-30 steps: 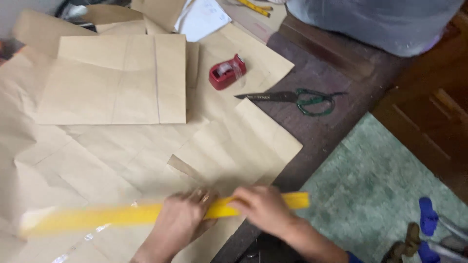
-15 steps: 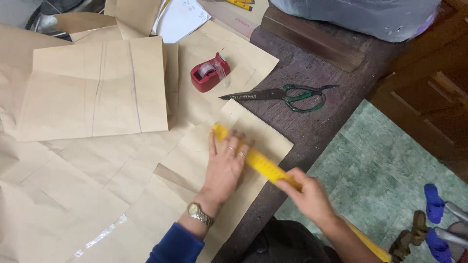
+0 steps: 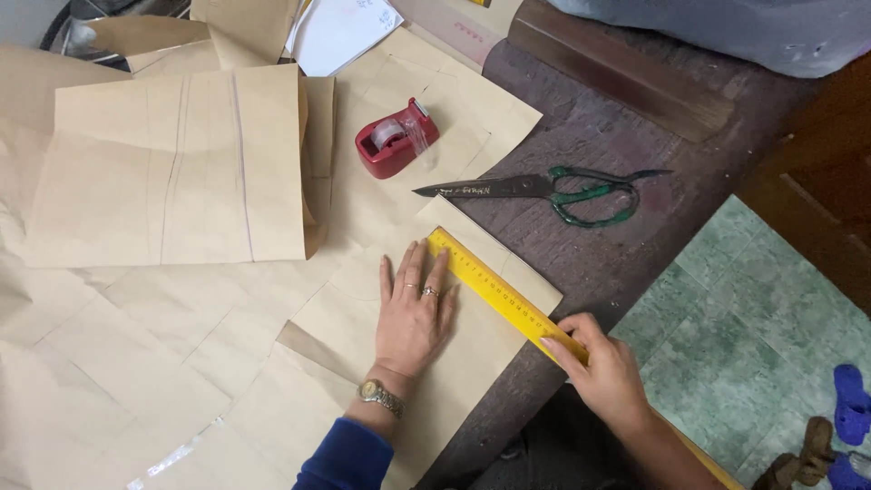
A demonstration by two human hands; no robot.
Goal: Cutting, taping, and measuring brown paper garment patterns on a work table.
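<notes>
The yellow ruler [image 3: 504,295] lies diagonally on a sheet of brown pattern paper [image 3: 472,354] near the right edge of the dark wooden table [image 3: 617,263]. The left hand [image 3: 413,318] presses flat and open on the paper just beside the ruler, holding nothing; the right hand [image 3: 603,367] pinches the ruler's lower end. Faint pencil lines already mark neighbouring sheets, but no pen shows, so here the ruler seems only positioned. Green-handled scissors [image 3: 553,189] and a red tape dispenser [image 3: 392,141] lie untouched beyond.
</notes>
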